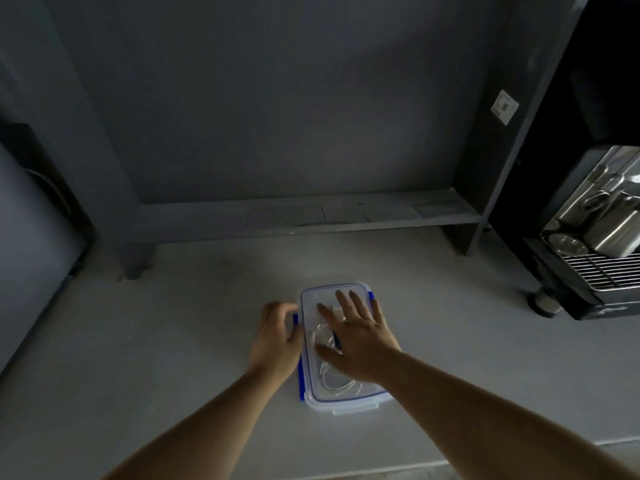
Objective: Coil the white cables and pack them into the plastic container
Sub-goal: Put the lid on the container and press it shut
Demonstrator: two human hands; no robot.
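Observation:
A clear plastic container [346,400] with blue side clips lies on the pale floor in the middle of the head view, its transparent lid on top. Coiled white cables [334,384] show through the lid inside it. My right hand [358,341] rests flat on the lid with fingers spread. My left hand [278,336] sits against the container's left side, fingers curled over the blue clip [301,379] there.
A grey low shelf [304,216] runs along the wall behind the container. A black rack [588,258] with steel pots and a wire grid stands at the right. A dark cabinet edge is at the far left.

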